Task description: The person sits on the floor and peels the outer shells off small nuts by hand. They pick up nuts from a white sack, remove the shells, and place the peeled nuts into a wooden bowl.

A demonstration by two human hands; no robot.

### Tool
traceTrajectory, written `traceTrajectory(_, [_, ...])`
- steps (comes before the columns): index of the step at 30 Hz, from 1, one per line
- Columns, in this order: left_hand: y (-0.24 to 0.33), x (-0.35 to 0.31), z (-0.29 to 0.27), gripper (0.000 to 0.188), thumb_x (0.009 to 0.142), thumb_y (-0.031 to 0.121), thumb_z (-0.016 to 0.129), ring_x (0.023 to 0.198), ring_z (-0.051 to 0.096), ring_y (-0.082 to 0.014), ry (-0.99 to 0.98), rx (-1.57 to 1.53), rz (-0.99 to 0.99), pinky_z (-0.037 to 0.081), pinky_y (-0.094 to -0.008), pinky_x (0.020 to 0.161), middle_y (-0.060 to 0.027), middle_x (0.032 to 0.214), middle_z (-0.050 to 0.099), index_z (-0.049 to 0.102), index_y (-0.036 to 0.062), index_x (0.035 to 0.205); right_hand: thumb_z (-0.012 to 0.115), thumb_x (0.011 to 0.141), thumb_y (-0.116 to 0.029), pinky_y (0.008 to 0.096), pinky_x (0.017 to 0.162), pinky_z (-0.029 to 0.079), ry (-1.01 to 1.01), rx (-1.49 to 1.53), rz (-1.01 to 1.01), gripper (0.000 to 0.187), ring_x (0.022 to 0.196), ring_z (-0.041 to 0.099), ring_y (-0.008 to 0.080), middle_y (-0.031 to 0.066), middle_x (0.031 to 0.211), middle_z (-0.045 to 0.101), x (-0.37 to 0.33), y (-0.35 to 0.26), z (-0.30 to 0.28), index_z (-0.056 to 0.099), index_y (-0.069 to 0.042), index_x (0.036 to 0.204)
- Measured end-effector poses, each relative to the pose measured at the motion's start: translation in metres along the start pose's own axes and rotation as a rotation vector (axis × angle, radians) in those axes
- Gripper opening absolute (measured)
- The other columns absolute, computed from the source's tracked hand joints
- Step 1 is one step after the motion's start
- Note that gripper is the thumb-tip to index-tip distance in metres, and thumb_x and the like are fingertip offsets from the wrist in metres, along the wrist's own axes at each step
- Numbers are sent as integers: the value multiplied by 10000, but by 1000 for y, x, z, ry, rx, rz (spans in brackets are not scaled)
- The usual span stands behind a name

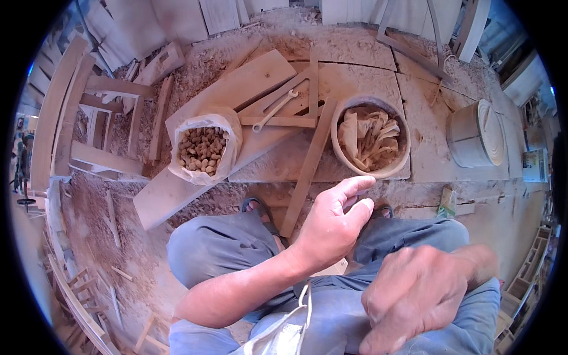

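Head view: round bowl (387,171) of crumpled sheets (368,137), no long axis, lies just to the far side of left hand (328,222), the closer one; thumb and forefinger parted, apparently empty. Right hand (417,293) near right, curled, blurred; hold cannot be told.

Cream and tan are shown by crumpled, papery sheets (367,137), bordered by the dusty grey-brown rim of a round bowl (407,142). Small, rounded, nut-like pieces (202,149) are mottled in light and dark brown, ringed by the off-white of a crinkled bag (235,139). A silver-grey metal wrench (275,110) is set off against the tan of a triangular wooden frame (299,122). Blue-grey cloth trousers (213,242) are seen above a reddish-brown dusty floor (92,216); a cylindrical lidded bucket (470,139) is coloured cream, a small packet (447,202) patched in green and white.
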State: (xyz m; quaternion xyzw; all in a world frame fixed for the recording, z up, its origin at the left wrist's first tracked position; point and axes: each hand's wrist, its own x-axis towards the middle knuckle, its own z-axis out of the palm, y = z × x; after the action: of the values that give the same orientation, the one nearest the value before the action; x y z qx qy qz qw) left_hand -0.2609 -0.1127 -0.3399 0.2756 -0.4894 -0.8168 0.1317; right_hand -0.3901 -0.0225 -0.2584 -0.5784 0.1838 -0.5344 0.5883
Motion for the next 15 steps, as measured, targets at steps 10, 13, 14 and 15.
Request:
traceTrajectory(10, [13,6,-7,257,985,-6,561,1027,616,-116,203,-123,184,493,-271,942,-72,1123,657,617,-49,1232,343,1089,-453,277,542,474,852,416,539,573,597,582,165,112,751,622,-9,29,-53,465,3,1416])
traceTrajectory(13, [20,5,-7,245,966,-23,590,1034,608,-102,176,3,262,488,-263,939,-64,1085,655,633,-37,1207,351,1088,-459,277,561,480,803,351,553,593,630,585,151,114,820,644,-14,36,-54,430,-2,1457])
traceTrajectory(14, [21,3,-7,240,962,-27,597,1043,604,-97,148,35,278,486,-262,940,-61,1077,654,640,-32,1198,356,1088,-460,276,566,481,776,327,548,598,647,587,143,113,856,654,-15,38,-54,421,-4,1468])
traceTrajectory(15, [24,1,-3,250,927,-46,622,1051,608,-124,147,52,242,497,-278,921,-76,1066,665,663,-9,1171,363,1087,-459,275,571,480,796,307,564,600,674,587,135,110,905,656,-12,40,-51,412,-6,1478])
